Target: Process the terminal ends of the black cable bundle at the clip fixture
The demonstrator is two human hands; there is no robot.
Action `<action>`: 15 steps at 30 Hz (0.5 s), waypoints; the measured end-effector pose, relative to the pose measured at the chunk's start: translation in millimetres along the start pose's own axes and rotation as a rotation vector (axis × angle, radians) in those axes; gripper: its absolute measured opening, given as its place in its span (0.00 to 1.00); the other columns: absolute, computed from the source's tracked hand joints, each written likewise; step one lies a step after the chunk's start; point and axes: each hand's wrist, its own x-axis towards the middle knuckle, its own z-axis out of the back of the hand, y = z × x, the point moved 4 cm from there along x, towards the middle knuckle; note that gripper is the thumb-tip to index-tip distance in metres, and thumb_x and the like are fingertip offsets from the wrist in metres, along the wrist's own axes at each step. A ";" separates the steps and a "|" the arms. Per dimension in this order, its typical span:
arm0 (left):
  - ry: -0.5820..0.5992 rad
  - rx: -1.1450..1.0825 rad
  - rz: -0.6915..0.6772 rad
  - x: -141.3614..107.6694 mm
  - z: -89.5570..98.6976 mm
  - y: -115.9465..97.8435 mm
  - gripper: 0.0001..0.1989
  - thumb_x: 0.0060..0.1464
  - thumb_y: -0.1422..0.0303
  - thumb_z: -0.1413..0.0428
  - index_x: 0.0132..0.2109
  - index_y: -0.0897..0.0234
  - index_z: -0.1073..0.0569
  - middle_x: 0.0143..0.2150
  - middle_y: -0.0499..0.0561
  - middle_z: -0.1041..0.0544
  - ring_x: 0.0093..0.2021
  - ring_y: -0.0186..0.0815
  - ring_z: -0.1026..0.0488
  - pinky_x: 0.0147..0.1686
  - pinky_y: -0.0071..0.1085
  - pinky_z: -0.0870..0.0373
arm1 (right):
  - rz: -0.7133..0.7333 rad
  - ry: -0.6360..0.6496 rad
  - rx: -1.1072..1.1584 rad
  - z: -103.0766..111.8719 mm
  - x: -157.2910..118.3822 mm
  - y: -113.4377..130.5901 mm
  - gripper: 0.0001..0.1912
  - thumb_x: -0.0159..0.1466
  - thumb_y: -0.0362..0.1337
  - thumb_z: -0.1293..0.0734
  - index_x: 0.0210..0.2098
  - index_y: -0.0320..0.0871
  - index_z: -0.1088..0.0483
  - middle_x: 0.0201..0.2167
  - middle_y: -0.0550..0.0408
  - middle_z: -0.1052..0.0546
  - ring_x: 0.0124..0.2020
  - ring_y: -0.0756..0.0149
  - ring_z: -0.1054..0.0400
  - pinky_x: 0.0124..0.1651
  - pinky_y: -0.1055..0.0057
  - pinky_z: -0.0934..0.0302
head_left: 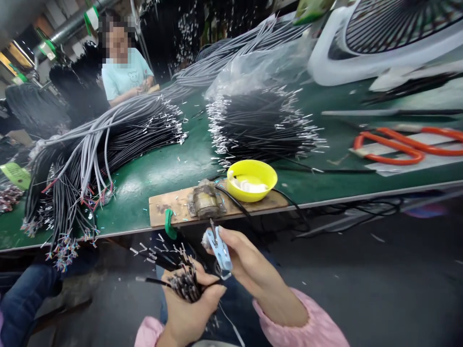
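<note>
My left hand (190, 308) is closed around a bundle of short black cables (184, 284), their stripped, pale ends fanning out toward the table. My right hand (249, 262) pinches a light blue clothespin (220, 250), its jaws pointing at the table. Some whitish fluff clings to the clothespin's left side. Just beyond it, a thin metal shaft (212, 224) sticks out from a small motor (206, 200) fixed on a wooden board (162, 207). Whether the clothespin grips the shaft, I cannot tell. One dark cable end reaches from my left thumb toward the clothespin.
On the board are a yellow bowl (251, 180) with white material and a green clamp (169, 224). Stacked black cables (253, 123), grey cables (97, 130), orange-handled scissors (394, 147) and a fan (336, 53) occupy the green table (195, 154). A co-worker (125, 77) sits across.
</note>
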 end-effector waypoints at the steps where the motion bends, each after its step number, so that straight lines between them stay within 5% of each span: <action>1: 0.000 -0.001 0.004 0.6 -2.0 0.1 0.03 0.32 0.72 0.35 0.19 0.63 0.22 0.23 0.50 0.26 0.25 0.37 0.29 0.31 0.33 0.29 | -0.023 -0.025 0.050 1.1 -0.2 -2.3 0.21 0.40 0.54 0.25 0.21 0.42 0.26 0.16 0.58 0.27 0.22 0.66 0.32 0.27 0.71 0.36; 9: 0.008 -0.038 0.065 0.8 -14.7 4.9 0.07 0.33 0.67 0.35 0.18 0.64 0.24 0.23 0.51 0.25 0.27 0.42 0.27 0.34 0.37 0.27 | -0.138 0.100 0.203 -2.7 -2.8 -14.2 0.23 0.44 0.56 0.28 0.22 0.41 0.26 0.17 0.57 0.27 0.17 0.70 0.37 0.19 0.74 0.42; 15: 0.039 -0.058 0.101 -1.8 -7.9 8.5 0.09 0.32 0.65 0.34 0.17 0.63 0.24 0.21 0.50 0.28 0.23 0.37 0.31 0.28 0.34 0.29 | -0.119 0.105 0.096 19.0 -3.6 -33.3 0.24 0.52 0.59 0.34 0.23 0.43 0.27 0.19 0.54 0.26 0.20 0.66 0.34 0.26 0.69 0.38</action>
